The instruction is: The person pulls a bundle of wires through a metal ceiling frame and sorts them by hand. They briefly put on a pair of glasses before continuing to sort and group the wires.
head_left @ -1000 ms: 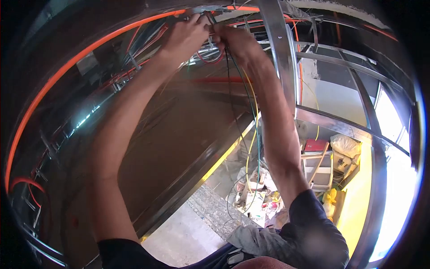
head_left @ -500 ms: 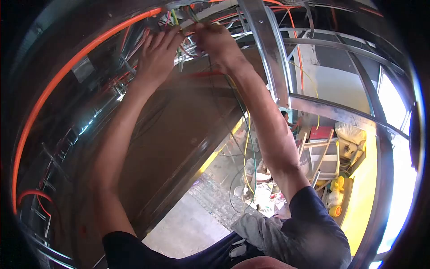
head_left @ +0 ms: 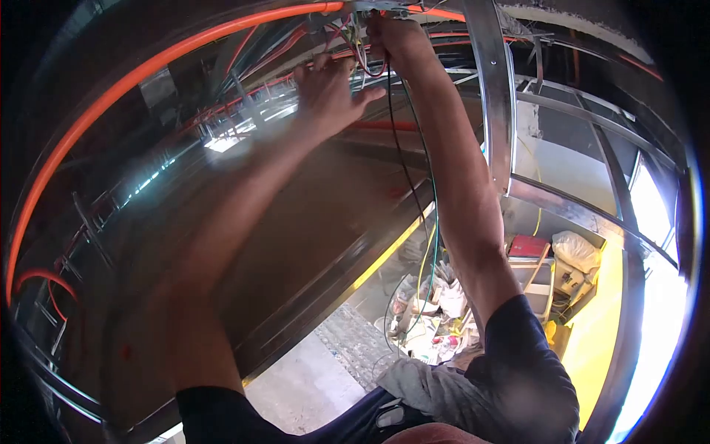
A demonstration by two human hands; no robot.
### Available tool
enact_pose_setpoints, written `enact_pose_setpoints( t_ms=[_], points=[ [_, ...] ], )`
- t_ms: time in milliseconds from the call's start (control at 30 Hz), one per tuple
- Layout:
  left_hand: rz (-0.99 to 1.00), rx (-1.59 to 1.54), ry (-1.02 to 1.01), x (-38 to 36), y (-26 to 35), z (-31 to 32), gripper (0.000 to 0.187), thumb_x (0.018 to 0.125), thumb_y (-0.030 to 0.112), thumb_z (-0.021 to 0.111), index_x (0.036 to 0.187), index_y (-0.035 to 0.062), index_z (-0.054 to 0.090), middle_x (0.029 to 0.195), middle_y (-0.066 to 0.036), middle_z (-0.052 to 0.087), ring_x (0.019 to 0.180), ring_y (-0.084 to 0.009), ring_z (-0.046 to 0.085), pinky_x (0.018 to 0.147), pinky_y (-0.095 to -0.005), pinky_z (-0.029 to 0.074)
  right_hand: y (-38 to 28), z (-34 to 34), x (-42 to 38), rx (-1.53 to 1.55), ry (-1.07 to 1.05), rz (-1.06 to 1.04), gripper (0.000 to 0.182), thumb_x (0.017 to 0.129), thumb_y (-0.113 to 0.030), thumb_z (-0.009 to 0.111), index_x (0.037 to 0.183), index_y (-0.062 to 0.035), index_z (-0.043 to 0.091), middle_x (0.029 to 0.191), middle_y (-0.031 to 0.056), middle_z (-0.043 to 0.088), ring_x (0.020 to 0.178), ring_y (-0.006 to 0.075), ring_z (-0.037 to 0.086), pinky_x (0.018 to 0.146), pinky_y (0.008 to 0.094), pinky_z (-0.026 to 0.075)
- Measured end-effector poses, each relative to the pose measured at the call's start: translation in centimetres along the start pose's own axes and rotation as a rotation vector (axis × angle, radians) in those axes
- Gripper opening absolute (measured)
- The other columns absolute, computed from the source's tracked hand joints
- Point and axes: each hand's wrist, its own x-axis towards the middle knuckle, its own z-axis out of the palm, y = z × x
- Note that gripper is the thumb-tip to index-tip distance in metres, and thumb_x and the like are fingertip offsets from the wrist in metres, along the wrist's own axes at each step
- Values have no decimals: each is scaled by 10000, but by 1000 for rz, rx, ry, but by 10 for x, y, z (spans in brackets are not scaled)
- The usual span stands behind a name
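Observation:
Overhead, my right hand [head_left: 403,46] is closed at a bundle of thin electrical wires [head_left: 362,55] below a grey metal box [head_left: 377,6]; its fingertips are partly hidden. A black wire [head_left: 396,126] hangs down from beside this hand. Lower and to the left, my left hand [head_left: 325,92] is raised with its thumb stretched out and its fingers apart, near the red and pink wires but holding nothing that I can see. An orange conduit [head_left: 177,55] curves from the box down the left side.
A metal stud [head_left: 494,96] stands just right of my right arm. Beneath my arms runs a broad brown panel [head_left: 296,244] with a yellow edge [head_left: 388,255]. Far below, bags and debris [head_left: 436,318] lie on the concrete floor [head_left: 303,377], beside a yellow board [head_left: 592,311].
My view has shifted, with the scene sliding right. My left hand has come away from my right hand, its thumb now spread. My right hand stays up at the wires.

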Motion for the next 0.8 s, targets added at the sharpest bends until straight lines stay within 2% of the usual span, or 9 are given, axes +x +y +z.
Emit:
enact_pose_setpoints(
  t_ms=[67, 133, 167, 267, 333, 400, 433, 533, 800],
  points=[
    [-102, -112, 23, 8, 9, 16, 424, 859, 443, 695, 1042, 69, 611, 970, -69, 670, 1104, -260, 516, 866, -501, 326, -8, -17, -17, -103, -180, 55, 172, 944, -178, 577, 977, -34, 665, 727, 19, 598, 639, 148, 581, 586, 276, 475],
    [-229, -39, 73, 17, 3, 38, 281, 871, 319, 686, 987, 73, 618, 944, -78, 671, 1048, -280, 564, 858, -487, 343, -12, -25, -43, -192, -213, 131, 196, 972, -225, 567, 968, -48, 651, 758, 9, 605, 684, 148, 608, 658, 280, 507],
    [-210, -84, 137, 17, 4, 33, 195, 870, 228, 663, 981, 75, 615, 910, -102, 677, 926, -314, 631, 802, -478, 408, -11, -26, -58, -79, -185, 117, 237, 987, -222, 551, 971, -6, 647, 783, 41, 619, 684, 151, 607, 672, 301, 530],
    [-252, -214, 10, 8, -8, 26, 198, 899, 234, 638, 1000, 67, 604, 880, -134, 680, 824, -342, 660, 735, -463, 461, -13, -19, -72, 17, -184, 53, 296, 1029, -237, 492, 1002, 30, 615, 848, 65, 609, 729, 158, 607, 714, 323, 560],
    [-225, -244, 80, -5, -20, 17, 194, 948, 224, 589, 1045, 57, 596, 859, -141, 676, 774, -318, 677, 684, -429, 492, -14, -9, -70, 28, -97, 56, 292, 1034, -233, 472, 959, 17, 603, 838, 59, 590, 732, 164, 601, 730, 327, 559],
    [-359, -582, -40, -14, -32, -2, 207, 988, 213, 541, 1103, 48, 590, 836, -123, 668, 775, -246, 678, 688, -403, 497, -18, -5, -70, 21, -76, 80, 289, 1033, -243, 478, 999, 13, 608, 820, 37, 585, 721, 153, 597, 726, 317, 543],
    [-319, -463, -91, -13, -39, -8, 229, 1001, 193, 518, 1148, 28, 580, 837, -120, 656, 727, -185, 649, 679, -362, 495, -20, -4, -69, 15, -54, 109, 291, 1033, -253, 484, 1039, 8, 612, 802, 15, 580, 710, 142, 593, 723, 308, 526],
    [-293, -500, -82, -15, -37, -9, 243, 1005, 185, 508, 1163, 11, 569, 864, -127, 649, 705, -167, 614, 675, -340, 484, -21, -4, -69, 19, -98, 74, 280, 1024, -230, 489, 1052, 18, 615, 803, 18, 579, 693, 143, 587, 711, 303, 526],
    [-304, -517, -121, -14, -37, -6, 230, 1007, 160, 490, 1185, 26, 549, 964, -124, 663, 778, -177, 619, 715, -342, 489, -23, 5, -28, -131, -66, 95, 187, 968, -159, 525, 980, -1, 624, 780, 43, 587, 619, 146, 538, 567, 312, 447]
  ],
)
